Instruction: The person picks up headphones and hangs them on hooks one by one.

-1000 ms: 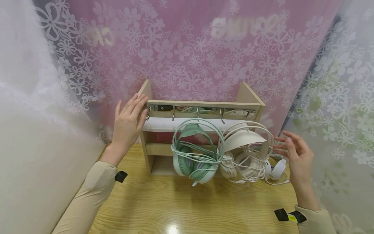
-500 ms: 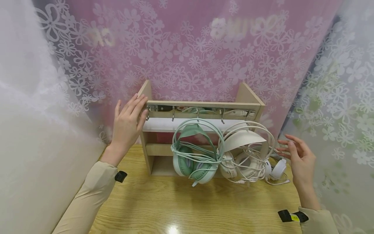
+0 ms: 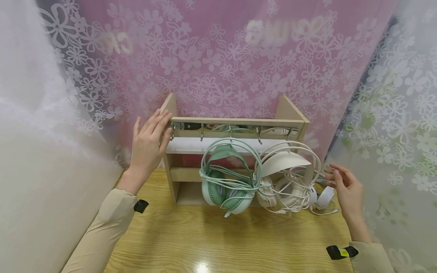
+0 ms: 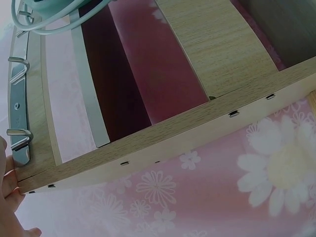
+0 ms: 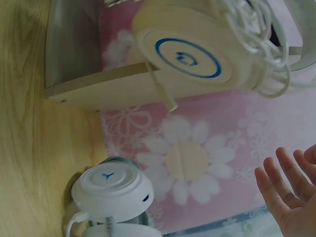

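Observation:
A small wooden rack (image 3: 239,122) carries a row of metal hooks along its top bar. My left hand (image 3: 148,142) rests with extended fingers on its upper left corner; the left wrist view shows fingertips (image 4: 11,182) against that corner. Mint green headphones (image 3: 228,178) hang from the middle hook, their cable wound around them. Cream headphones (image 3: 286,178) with a tangled cable hang at the right end. White headphones (image 3: 324,198) lie on the table to the right of the rack. Just above and right of these, my right hand (image 3: 347,193) hovers, fingers loosely bent, holding nothing.
A wood-grain table (image 3: 218,242) bears the rack. Behind it hangs a pink flowered curtain (image 3: 218,57), and a pale flowered curtain (image 3: 406,151) borders the right side. A white wall or sheet (image 3: 51,170) stands on the left.
My right hand has drifted slightly downward, a little away from the hanging cream headphones. The left hand, the rack and all the headphones stay where they were.

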The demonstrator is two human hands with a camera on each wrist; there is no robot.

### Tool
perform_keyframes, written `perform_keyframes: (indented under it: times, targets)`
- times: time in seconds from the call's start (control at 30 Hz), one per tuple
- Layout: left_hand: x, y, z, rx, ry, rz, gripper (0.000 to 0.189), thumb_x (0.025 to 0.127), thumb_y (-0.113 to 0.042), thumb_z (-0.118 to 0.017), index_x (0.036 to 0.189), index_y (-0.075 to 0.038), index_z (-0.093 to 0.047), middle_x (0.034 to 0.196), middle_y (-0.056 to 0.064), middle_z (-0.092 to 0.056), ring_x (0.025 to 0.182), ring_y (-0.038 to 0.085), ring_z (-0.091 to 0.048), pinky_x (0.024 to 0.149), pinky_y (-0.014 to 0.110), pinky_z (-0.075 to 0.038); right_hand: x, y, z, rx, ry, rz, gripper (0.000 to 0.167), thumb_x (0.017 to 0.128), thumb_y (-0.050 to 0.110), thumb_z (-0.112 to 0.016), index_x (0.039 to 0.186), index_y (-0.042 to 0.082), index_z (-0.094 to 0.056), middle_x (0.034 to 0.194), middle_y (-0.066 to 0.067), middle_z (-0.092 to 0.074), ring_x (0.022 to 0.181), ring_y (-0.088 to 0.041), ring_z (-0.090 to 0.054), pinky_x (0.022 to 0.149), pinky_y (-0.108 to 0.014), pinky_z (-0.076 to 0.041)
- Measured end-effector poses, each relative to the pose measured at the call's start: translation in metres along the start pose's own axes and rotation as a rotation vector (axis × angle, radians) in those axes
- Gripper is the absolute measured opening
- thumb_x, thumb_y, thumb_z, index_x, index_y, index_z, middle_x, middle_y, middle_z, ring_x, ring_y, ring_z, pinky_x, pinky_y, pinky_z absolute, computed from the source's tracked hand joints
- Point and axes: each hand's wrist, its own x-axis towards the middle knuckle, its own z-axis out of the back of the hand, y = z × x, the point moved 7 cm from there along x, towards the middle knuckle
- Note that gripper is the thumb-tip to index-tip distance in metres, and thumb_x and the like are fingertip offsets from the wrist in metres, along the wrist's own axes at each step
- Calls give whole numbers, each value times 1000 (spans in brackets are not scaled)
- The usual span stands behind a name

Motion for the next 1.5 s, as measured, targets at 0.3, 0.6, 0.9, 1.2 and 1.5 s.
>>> perform_keyframes:
  times: [0.3,0.6,0.9,1.2,1.5]
  targets:
    - [0,1,-2,1,0,2,42,105,-27,-55,144,-12,-58,147,7,-57,144,24,-44,123,57,-13,0,-37,7,-194,12,35,31,104,10,-56,126,-11,-62,96,34,-64,78,17,-61,69,-5,-51]
    - [0,0,0,-1,2,-1,42,105,-26,-54,144,-11,-57,148,7,-56,144,25,-44,123,57,-13,-3,-57,15,-297,19,40,30,104,13,-56,126,-6,-65,96,39,-59,79,19,-57,67,-2,-47]
    - [1,0,-1,-8,-6,-3,42,105,-25,-56,144,-11,-57,148,7,-57,143,25,-45,123,58,-13,0,-77,14,-531,82,25,32,106,19,-54,129,2,-66,122,-16,-69,93,11,-54,75,-4,-40]
    - [1,-1,-1,-9,-2,-8,42,105,-26,-56,144,-11,-57,148,7,-57,144,25,-44,123,58,-13,-1,-87,4,-642,214,157,31,102,8,-55,129,-8,-59,130,-39,-54,118,-60,-48,91,-71,-38]
    - [0,-1,0,-6,4,0,42,105,-26,-55,145,-11,-57,148,7,-56,144,24,-44,123,58,-13,3,-97,-3,-655,238,245,29,95,-1,-61,121,-11,-60,124,-39,-55,113,-60,-50,91,-69,-38]
